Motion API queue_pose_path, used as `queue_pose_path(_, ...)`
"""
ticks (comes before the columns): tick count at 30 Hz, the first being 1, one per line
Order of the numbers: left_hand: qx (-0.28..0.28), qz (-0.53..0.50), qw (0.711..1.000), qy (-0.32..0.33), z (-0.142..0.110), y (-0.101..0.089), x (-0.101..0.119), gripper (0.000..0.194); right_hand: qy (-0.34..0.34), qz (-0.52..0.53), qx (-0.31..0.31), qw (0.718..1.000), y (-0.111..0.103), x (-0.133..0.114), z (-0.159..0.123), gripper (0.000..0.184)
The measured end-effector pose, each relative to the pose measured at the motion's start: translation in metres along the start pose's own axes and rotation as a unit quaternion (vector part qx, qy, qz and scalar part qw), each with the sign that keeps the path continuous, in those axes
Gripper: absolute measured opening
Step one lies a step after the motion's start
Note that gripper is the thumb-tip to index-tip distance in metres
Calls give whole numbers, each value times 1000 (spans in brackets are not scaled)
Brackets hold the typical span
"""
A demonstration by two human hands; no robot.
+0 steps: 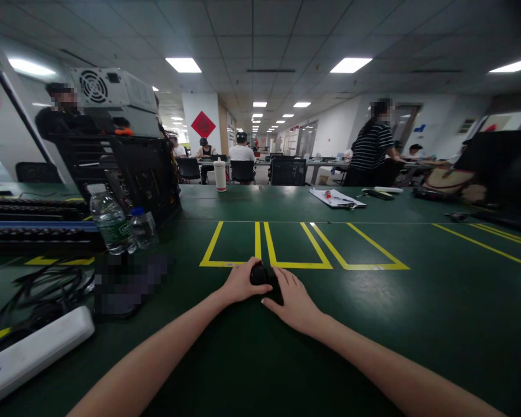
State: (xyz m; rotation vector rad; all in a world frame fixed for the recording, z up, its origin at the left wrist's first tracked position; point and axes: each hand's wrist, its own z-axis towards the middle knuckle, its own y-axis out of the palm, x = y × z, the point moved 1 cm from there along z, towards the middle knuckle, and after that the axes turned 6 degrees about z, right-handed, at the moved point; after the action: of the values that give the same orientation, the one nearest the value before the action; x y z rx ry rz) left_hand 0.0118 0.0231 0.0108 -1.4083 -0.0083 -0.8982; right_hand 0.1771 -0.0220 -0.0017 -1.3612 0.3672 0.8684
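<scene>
Just in front of me, a small black object (pixel 259 274) with a rounded part on its left is held between both hands, low over the green table (pixel 260 359). Its exact kind is too dark to make out. My left hand (pixel 238 282) is closed around the rounded left part, thumb at the near side. From the other side, my right hand (pixel 298 302) grips the darker right part, fingers over the far edge and thumb close to me. Yellow tape outlines (pixel 297 266) lie on the table just beyond my hands.
On the left stand a water bottle (pixel 109 223), a smaller blue-capped bottle (pixel 143 230), a computer case (pixel 145 174), cables (pixel 39 289) and a white power strip (pixel 39 353). Farther back are a white cup (pixel 220 175) and a clipboard (pixel 336 198). Several people are in the room.
</scene>
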Motion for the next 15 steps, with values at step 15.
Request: queue_pose_path(15, 36, -24, 992, -122, -193, -38, -16, 61, -155, 147, -175, 961, 55, -115, -48, 37)
